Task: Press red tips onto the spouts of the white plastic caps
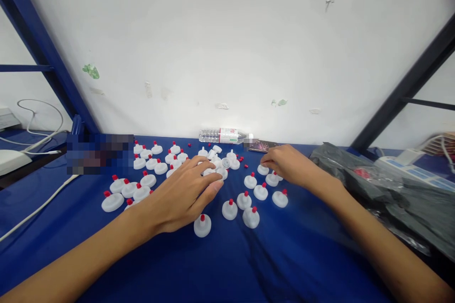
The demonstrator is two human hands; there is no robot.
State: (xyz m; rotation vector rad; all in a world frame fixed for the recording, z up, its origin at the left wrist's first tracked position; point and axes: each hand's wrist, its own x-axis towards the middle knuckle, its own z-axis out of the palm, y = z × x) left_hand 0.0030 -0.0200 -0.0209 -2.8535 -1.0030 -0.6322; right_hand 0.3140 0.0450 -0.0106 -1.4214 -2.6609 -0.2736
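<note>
My left hand [183, 194] reaches over a pile of white nozzle lids [226, 163] without red tips, its fingers stretched out and slightly apart. Whether the fingertips touch the pile I cannot tell. My right hand [286, 164] is pinched at the top of a white nozzle lid [263, 169], and the fingers hide its tip. Around the hands stand several white lids with red caps on their spouts, such as one lid [229, 210] between the hands and another [113, 202] at the left. Small loose red caps [246, 166] lie beside the pile.
A clear plastic bottle [222, 136] lies on its side by the wall, next to a dark flat packet [261, 146]. On the right, a grey plastic bag [398, 194] borders a white power strip [423, 173]. Blue frame posts [53, 47] rise at both sides; a white cable [39, 206] crosses the blue tabletop [170, 270].
</note>
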